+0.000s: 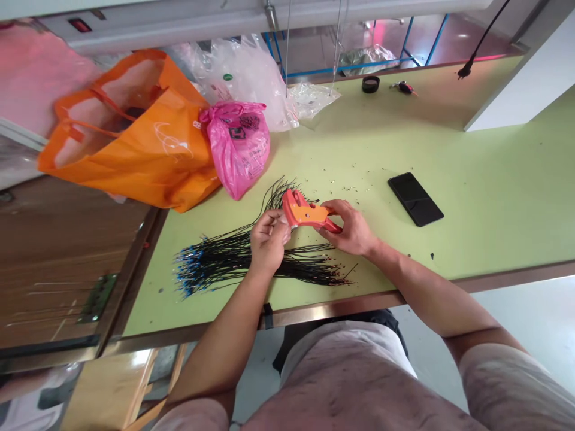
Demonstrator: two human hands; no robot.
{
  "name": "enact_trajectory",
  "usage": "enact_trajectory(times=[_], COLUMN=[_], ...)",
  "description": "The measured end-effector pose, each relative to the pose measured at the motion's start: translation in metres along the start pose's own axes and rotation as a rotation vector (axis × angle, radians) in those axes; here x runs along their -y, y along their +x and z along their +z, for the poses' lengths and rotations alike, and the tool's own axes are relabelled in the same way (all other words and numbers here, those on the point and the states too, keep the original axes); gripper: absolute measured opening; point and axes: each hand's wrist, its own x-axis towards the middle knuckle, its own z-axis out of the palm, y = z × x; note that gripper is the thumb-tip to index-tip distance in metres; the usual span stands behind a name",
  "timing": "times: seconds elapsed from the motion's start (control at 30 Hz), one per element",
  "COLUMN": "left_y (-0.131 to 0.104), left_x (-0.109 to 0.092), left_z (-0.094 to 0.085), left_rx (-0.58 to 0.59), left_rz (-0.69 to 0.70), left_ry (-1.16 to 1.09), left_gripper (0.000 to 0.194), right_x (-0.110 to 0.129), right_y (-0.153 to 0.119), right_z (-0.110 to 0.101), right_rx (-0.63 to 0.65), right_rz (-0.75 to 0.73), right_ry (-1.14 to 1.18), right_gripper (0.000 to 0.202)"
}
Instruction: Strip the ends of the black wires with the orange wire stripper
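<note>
Orange and red wire strippers (308, 214) are gripped by their handles in my right hand (353, 228), held above the table. Beside the strippers' head is my left hand (269, 239), its thumb and fingers pinched together; what is between them is hidden. A bundle of black wires (233, 260) with blue ends on the left lies under my left hand, stretching to the right toward the table's front edge. More loose black wires (272, 194) lie behind the strippers, partly covered by them.
An orange bag (179, 161), a tied pink plastic bag (240, 149) and a clear plastic bag (260, 78) stand at the back left. A phone (415, 199) lies to the right. Small scraps dot the green table (494, 197); a black ring (371, 84) and keys (405, 88) sit at the back.
</note>
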Motion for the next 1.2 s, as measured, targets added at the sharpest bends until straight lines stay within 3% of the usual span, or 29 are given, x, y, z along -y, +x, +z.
enact_trajectory(times=[0.1,0.23,0.5,0.73,1.2], left_y=[0.004,0.006,0.006,0.000,-0.004], left_x=[-0.004,-0.006,-0.003,-0.004,0.001], left_z=[0.002,0.000,-0.005,-0.001,-0.011], left_rx=[-0.065,-0.052,-0.086,-0.001,0.172], left_rz=[-0.028,-0.049,-0.055,-0.128,-0.074], left_ry=[-0.097,-0.143,-0.058,-0.073,-0.023], left_gripper=[0.048,0.050,0.055,0.049,0.064], right_x=[-0.001,-0.001,0.003,0.006,0.010], right_y=[-0.001,-0.002,-0.004,-0.003,-0.002], right_z=[0.001,0.001,0.003,0.003,0.004], right_rx=[0.015,0.029,0.020,-0.037,-0.072], right_rz=[-0.066,-0.080,-0.175,-0.362,-0.341], right_ry=[-0.123,-0.180,-0.185,-0.206,-0.208], right_gripper=[0.039,0.038,0.041,0.045,0.037])
